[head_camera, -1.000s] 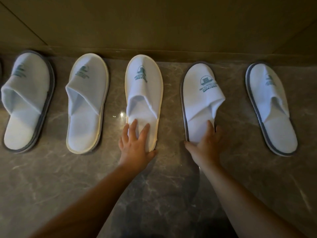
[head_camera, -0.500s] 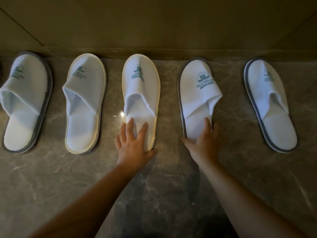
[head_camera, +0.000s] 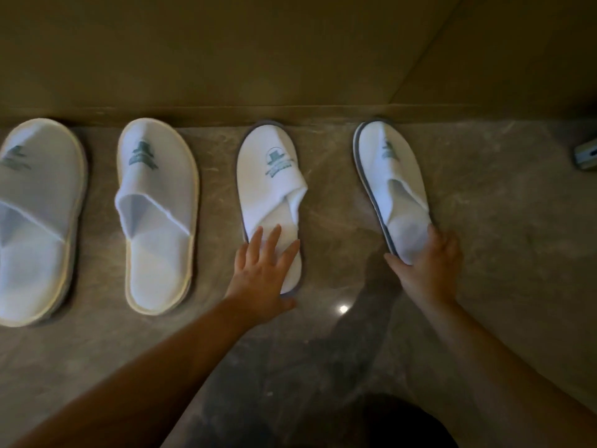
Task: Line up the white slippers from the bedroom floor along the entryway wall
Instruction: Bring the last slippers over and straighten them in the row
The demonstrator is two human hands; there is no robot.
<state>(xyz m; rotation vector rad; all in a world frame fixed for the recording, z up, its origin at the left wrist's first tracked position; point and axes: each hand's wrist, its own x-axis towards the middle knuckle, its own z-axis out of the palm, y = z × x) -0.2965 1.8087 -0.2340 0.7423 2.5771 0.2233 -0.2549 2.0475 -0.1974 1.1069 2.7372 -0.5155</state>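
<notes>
Since a second ago: both hands shifted one slipper over toward the right end of the row; view panned with them. Now, left hand (head_camera: 263, 270) laid flat, fingers straight and spread, on heel of grey-edged slipper (head_camera: 270, 189), toe touching the wall base (head_camera: 290, 111). Right hand (head_camera: 426, 263) cupped round heel of end slipper (head_camera: 391, 185), thumb at its grey edge, fingers curled against far side; toe near wall base, heel angled away. Further along wall base, two cream-edged slippers (head_camera: 155, 215) (head_camera: 35, 221), toes to it. Teal hat-shaped logo on each upper; lettering beneath too blurred to read. Small grey object (head_camera: 586, 155) on marble floor (head_camera: 484, 221), near wall base.
</notes>
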